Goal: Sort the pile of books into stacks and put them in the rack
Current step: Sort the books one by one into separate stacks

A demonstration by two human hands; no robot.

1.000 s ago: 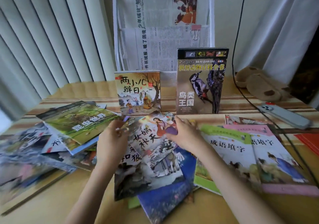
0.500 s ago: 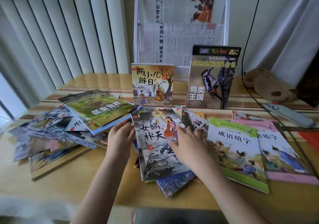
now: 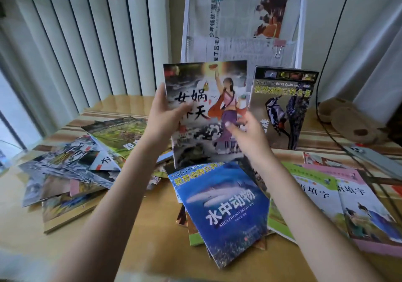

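Observation:
My left hand [image 3: 165,116] grips the left edge of a thin picture book with a woman in purple on its cover [image 3: 206,99], holding it upright above the table. My right hand [image 3: 245,134] is at the book's lower right, fingers spread, and blurred. Below lies a blue book with a shark cover [image 3: 224,207] on top of the central pile. A bird book [image 3: 282,107] stands upright against the white rack [image 3: 301,20] at the back. The lifted book hides the small book that stood left of the bird book.
A loose pile of thin books [image 3: 82,166] sprawls at the left. Two workbooks, green [image 3: 309,192] and pink [image 3: 359,203], lie at the right. A phone [image 3: 374,157], a black cable [image 3: 335,134] and round woven coasters [image 3: 348,121] sit at the right back. Newspapers hang in the rack.
The picture book has come off the pile and now stands upright in my left hand, uncovering the blue shark book. My right hand rose with it. The view tilted up.

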